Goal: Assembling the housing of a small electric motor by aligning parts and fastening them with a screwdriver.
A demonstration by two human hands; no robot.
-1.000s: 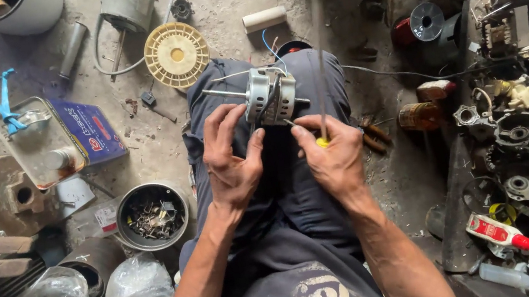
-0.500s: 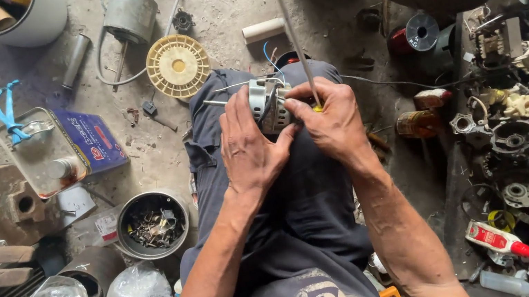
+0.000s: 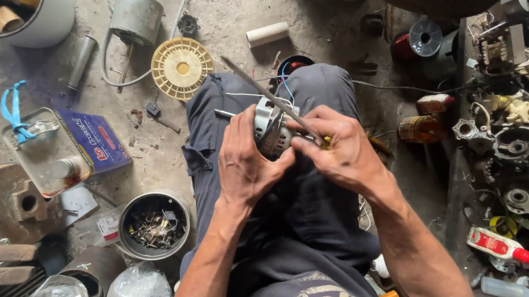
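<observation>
Motor (image 3: pixel 268 127), small and silver, sits on the person's lap at centre frame, gripped from the left by the left hand (image 3: pixel 244 165), fingers curled tight round its casing. Right hand (image 3: pixel 341 147) is closed on a thin screwdriver (image 3: pixel 267 96), yellow handle peeking out under the fingers, shaft slanting up-left across the motor. Just above the knees, a cream fan wheel (image 3: pixel 182 67) lies on the floor. Lower left, a round tin of scrap bits (image 3: pixel 154 226). Far right, a heap of motor parts (image 3: pixel 522 145).
</observation>
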